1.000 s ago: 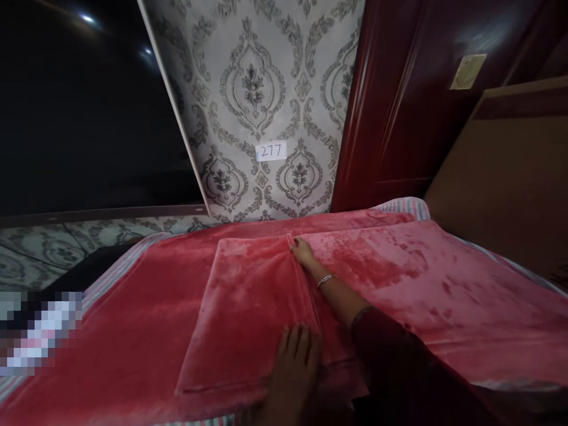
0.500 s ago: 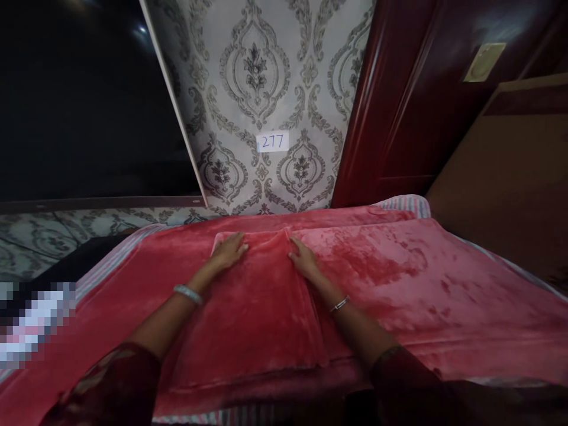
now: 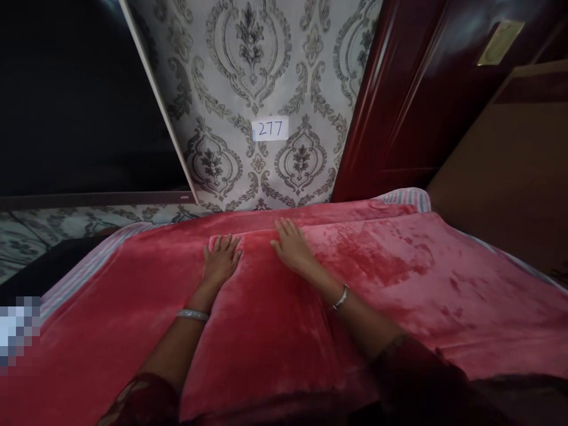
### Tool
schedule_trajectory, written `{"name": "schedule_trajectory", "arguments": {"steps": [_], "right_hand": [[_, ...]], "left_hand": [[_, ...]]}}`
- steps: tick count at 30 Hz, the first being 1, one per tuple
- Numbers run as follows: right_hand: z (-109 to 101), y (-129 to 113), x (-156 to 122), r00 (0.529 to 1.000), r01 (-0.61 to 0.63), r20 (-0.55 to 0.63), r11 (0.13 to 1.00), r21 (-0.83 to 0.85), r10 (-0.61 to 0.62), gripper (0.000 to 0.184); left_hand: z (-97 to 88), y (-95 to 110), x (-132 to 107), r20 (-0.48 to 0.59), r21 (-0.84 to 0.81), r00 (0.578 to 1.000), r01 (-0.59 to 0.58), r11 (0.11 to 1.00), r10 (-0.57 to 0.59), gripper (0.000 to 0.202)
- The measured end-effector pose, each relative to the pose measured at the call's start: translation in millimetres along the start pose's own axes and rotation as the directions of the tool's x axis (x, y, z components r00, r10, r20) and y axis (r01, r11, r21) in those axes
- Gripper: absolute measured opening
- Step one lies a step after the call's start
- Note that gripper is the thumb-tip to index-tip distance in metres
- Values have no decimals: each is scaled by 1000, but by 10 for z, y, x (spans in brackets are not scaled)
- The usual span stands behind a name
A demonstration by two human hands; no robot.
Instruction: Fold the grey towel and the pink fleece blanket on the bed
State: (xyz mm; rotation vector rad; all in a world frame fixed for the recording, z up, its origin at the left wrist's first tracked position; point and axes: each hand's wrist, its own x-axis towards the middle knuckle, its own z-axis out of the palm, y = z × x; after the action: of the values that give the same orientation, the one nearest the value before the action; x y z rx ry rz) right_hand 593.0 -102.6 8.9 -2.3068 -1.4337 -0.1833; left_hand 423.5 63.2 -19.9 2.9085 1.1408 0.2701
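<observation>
A plush red blanket [image 3: 261, 331] lies partly folded, with its pink-sheened layer spreading to the right. My left hand [image 3: 221, 260] rests flat near the far left corner of the folded part, fingers spread. Close to the fold's far edge, my right hand [image 3: 290, 244] lies on the plush with its fingers stretched out. Neither hand grips the fabric. A bracelet circles each wrist.
Below the blanket a striped cloth [image 3: 406, 196] shows at the edges. A large dark screen [image 3: 84, 106] stands at the back left. Patterned wallpaper with a paper label [image 3: 270, 128] reading 277 is behind. At right are a dark red wooden panel [image 3: 412, 118] and a cardboard sheet [image 3: 510, 160].
My right hand has gone from the raised crease to lying flat slightly farther left and away. The crease between the hands looks smoother. My left hand has shifted slightly left, fingers more spread.
</observation>
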Motion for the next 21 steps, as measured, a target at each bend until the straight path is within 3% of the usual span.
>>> {"name": "schedule_trajectory", "arguments": {"steps": [2, 6, 10, 16, 19, 21], "right_hand": [[110, -33, 82, 999, 20, 51, 1000, -22, -19, 71], [404, 176, 41, 966, -145, 200, 985, -96, 162, 77], [523, 332, -18, 965, -144, 203, 982, -126, 167, 79], [393, 319, 41, 954, -154, 252, 987, -43, 160, 77], [249, 309, -1, 925, -188, 341, 982, 32, 166, 78], [154, 256, -149, 931, -188, 331, 980, 68, 155, 81]], "left_hand": [[14, -8, 5, 9, -2, 1000, 10, 1000, -10, 57], [39, -54, 48, 98, -49, 992, 80, 996, -75, 60], [49, -72, 73, 128, -82, 988, 95, 992, -84, 62], [-6, -68, 100, 161, -122, 985, 82, 989, -62, 65], [-158, -73, 123, 244, -140, 969, 83, 987, -47, 64], [-305, -42, 32, 267, -131, 963, 84, 988, -46, 63]]}}
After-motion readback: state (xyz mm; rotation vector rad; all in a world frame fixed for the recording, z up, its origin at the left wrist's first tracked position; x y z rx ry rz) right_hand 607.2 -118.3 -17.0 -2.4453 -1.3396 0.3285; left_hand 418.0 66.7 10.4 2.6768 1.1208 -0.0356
